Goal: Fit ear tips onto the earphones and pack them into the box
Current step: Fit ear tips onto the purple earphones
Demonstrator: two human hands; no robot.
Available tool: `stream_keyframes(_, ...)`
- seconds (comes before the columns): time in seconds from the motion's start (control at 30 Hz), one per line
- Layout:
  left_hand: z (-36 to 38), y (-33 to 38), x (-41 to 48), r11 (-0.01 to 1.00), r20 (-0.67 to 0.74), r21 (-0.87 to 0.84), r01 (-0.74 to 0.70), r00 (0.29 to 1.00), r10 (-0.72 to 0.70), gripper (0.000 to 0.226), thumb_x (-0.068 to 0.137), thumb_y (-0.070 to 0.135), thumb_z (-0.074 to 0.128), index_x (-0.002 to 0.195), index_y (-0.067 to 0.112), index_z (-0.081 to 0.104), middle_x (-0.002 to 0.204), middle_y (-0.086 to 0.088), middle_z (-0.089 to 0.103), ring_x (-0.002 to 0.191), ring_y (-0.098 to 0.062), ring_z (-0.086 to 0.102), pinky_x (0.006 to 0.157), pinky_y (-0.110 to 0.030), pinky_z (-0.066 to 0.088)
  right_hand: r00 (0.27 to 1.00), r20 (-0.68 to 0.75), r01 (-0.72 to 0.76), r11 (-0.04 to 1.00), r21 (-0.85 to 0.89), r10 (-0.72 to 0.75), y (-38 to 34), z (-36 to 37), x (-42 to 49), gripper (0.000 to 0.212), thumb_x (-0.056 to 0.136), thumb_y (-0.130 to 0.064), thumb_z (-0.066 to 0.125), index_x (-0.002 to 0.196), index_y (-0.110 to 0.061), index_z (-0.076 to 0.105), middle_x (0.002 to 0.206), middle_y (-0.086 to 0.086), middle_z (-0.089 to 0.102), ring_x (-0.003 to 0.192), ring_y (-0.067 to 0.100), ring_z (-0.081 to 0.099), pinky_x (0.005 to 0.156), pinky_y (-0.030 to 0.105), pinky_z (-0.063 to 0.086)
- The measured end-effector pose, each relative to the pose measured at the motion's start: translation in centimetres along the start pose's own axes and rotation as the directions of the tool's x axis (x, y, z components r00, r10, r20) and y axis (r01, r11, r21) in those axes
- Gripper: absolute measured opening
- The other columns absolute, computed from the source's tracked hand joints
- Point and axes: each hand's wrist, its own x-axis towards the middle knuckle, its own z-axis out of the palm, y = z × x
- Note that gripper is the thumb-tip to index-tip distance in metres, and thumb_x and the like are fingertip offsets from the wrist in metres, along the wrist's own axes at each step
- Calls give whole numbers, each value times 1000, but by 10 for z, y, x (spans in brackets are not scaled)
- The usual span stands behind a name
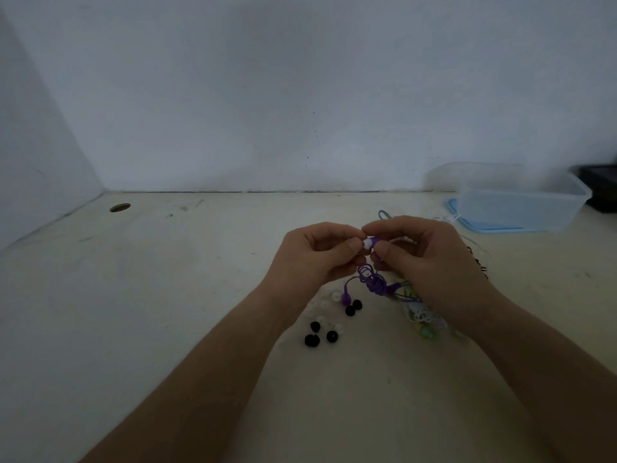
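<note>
Both up over the table (167, 295), mid-frame. Now the left hand (314, 253) pinches the white ear tip (367, 243) w/ thumb & forefinger; the right hand (424, 262) pinches the purple earbud (375, 241) right against it. The purple cable (372, 282) dangles below. The black ear tips (320, 332) lie loose betw. the wrists. The clear box (521, 202) sits far right on a blue lid (484, 226).

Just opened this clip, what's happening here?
A person is fitting a white ear tip onto a purple earphone, held up between both hands: the left hand pinches the tip, the right hand the earphone. Its cable dangles to the table, where loose black ear tips and a heap of other earphones lie. The clear box stands at the far right, seemingly empty.
</note>
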Motion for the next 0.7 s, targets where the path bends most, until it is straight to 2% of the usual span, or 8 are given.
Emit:
stream_keyframes(0.07,-4,1,1,948,-16,302,-101,994,111,14,94,10,63,103,12,74,90,-1,77,82,-13,72,73,-19,56,1000,3,-10,999,-47,11,1,0,0,28,96,-5,61,108,-26,74,94,-8,74,85,6,70,76,19,58)
stream_keyframes(0.13,-11,1,3,794,36,575,-196,976,215,17,95,13,61,103,20,74,87,10,75,81,-1,68,74,-13,53,1000,15,-22,997,-76,23,2,1,0,28,98,-7,57,108,-27,74,97,-11,70,84,5,68,77,18,58)
stream_keyframes(0.23,-17,1,3,590,152,775,-225,974,170,26,98,12,52,108,27,70,94,18,71,87,4,63,78,-6,46,999,3,-33,994,-101,33,3,1,1,24,99,-12,56,104,-27,74,95,-13,67,83,7,66,77,20,59)
stream_keyframes(0.33,-18,-2,3,495,219,845,-204,975,29,29,97,14,55,120,31,62,105,19,68,92,5,59,78,-4,42,998,-46,-47,988,-145,41,7,2,2,19,99,-19,58,105,-30,72,90,-6,69,81,9,66,77,26,60)
stream_keyframes(0.43,-16,-6,5,454,237,868,-199,971,-29,35,91,19,66,122,34,58,105,21,67,92,-1,59,78,-12,45,996,-84,-39,976,-216,21,10,0,3,16,98,-22,59,108,-29,71,87,-4,69,77,12,68,77,29,60)
stream_keyframes(0.5,-13,-8,5,452,222,873,-183,974,-35,33,91,18,67,119,34,60,100,21,67,89,-2,60,77,-15,47,996,-91,-17,966,-259,-7,12,0,3,15,97,-21,60,107,-27,70,87,-8,68,77,9,67,74,24,57)
stream_keyframes(0.57,-10,-9,5,453,204,875,-172,979,-22,31,91,15,66,116,33,62,96,18,69,86,-3,62,75,-13,47,995,-80,29,928,-371,-63,13,1,4,14,96,-20,62,105,-25,70,89,-14,64,80,1,63,71,11,50)
stream_keyframes(0.7,-8,-9,4,486,174,857,-169,984,34,31,89,17,70,116,31,62,94,16,71,84,0,63,70,-4,43,994,30,104,785,-610,-108,18,1,4,18,96,-20,60,108,-24,73,92,-15,52,84,-2,51,78,8,39)
